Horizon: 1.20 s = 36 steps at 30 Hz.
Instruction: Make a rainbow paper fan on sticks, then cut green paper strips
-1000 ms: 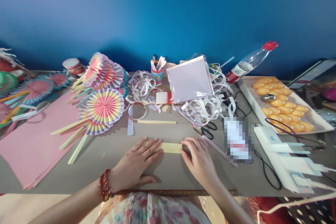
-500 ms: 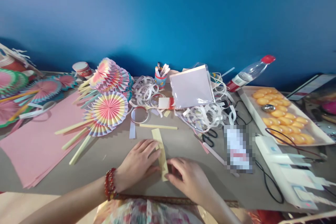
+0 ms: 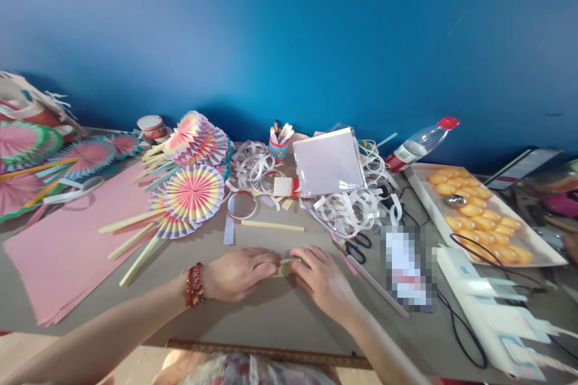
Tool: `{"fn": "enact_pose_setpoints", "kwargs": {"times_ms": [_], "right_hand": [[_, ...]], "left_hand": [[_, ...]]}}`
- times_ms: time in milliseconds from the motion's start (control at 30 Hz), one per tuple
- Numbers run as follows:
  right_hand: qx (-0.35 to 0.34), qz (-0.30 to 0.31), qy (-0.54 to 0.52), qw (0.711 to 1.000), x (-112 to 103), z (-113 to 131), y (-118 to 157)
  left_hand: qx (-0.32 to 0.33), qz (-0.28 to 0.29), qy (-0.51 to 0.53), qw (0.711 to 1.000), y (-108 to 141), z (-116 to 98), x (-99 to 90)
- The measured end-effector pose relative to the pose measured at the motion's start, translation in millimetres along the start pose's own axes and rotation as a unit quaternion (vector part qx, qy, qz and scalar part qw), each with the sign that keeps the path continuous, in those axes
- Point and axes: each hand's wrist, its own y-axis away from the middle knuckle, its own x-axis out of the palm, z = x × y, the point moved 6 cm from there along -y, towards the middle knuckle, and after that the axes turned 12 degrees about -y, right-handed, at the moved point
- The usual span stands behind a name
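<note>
Between my fingers is a pale yellow paper strip (image 3: 284, 267), mostly covered by both hands, so only a short middle piece shows. My left hand (image 3: 239, 272) grips its left end, fingers together over it. Its right end is pinched in the curled fingers of my right hand (image 3: 318, 280). Both hands rest low over the grey table (image 3: 235, 325). Just beyond them lies a thin yellow paper stick (image 3: 272, 226). A roll of tape (image 3: 242, 205) sits to the left of that stick, beside a lilac paper strip (image 3: 229, 231).
Pleated paper fans (image 3: 195, 191) and pink sheets (image 3: 72, 252) lie left. Behind are curled white strips (image 3: 354, 210), a pen cup (image 3: 279, 149) and a wrapped paper pack (image 3: 329, 162). To the right are scissors (image 3: 359, 248), a power strip (image 3: 481, 307), a bottle (image 3: 418, 143) and a tray (image 3: 539, 246).
The yellow strip has turned from lengthwise to crosswise and is now largely covered. My hands have come level on either side of it. The view has shifted slightly.
</note>
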Motion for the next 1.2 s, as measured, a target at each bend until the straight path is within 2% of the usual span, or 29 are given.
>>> {"fn": "enact_pose_setpoints", "kwargs": {"times_ms": [167, 433, 700, 900, 1033, 1200], "right_hand": [[-0.014, 0.003, 0.019, 1.0, 5, 2, 0], [-0.026, -0.045, 0.019, 0.998, 6, 10, 9], [0.033, -0.078, -0.069, 0.994, 10, 1, 20], [0.071, -0.11, -0.088, 0.987, 8, 1, 21], [0.094, -0.133, -0.071, 0.984, 6, 1, 21], [0.088, -0.127, -0.062, 0.986, 7, -1, 20]], "left_hand": [[-0.027, -0.015, -0.085, 0.996, 5, 0, 0.6], [-0.066, -0.05, -0.185, 0.979, 22, -11, 6.8], [-0.163, -0.059, -0.201, 0.964, 30, -12, 7.2], [-0.231, -0.031, -0.164, 0.958, 29, -2, 8.4], [-0.26, -0.03, -0.142, 0.955, 27, 2, 7.8], [-0.268, -0.041, -0.12, 0.955, 25, 3, 5.6]]}}
